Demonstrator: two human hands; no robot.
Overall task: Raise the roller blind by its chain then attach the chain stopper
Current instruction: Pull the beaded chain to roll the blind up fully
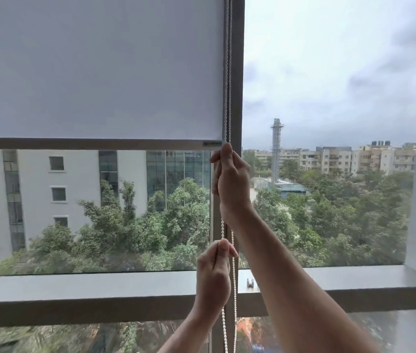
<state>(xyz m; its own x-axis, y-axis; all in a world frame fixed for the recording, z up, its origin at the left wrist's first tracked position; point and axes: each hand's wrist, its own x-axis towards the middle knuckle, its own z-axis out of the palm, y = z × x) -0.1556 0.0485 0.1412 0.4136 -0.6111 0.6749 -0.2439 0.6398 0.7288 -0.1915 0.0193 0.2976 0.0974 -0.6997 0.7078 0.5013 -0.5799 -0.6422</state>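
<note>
While the roller blind (94, 72) hangs over the upper left of the frame, its bottom bar (87, 143) sits about halfway up the window, so the raising looks only partly done. The bead chain (228, 72) runs down the mullion (237, 72) at centre, both strands close together. The right hand (231, 182) is closed around the chain just below the bar's right end, thumb pointing up, placed high, probably so it has a long stroke to pull down. The left hand (213, 273), lower centre, pinches one strand between thumb and forefinger with the other fingers curled in; the second strand hangs free just right of it. Holding a single strand matters, since pulling both would lock the loop. A small metal fitting (250, 282) sits on the sill (100, 286) just right of the chain; it may be the stopper, though it is too small to tell.
</note>
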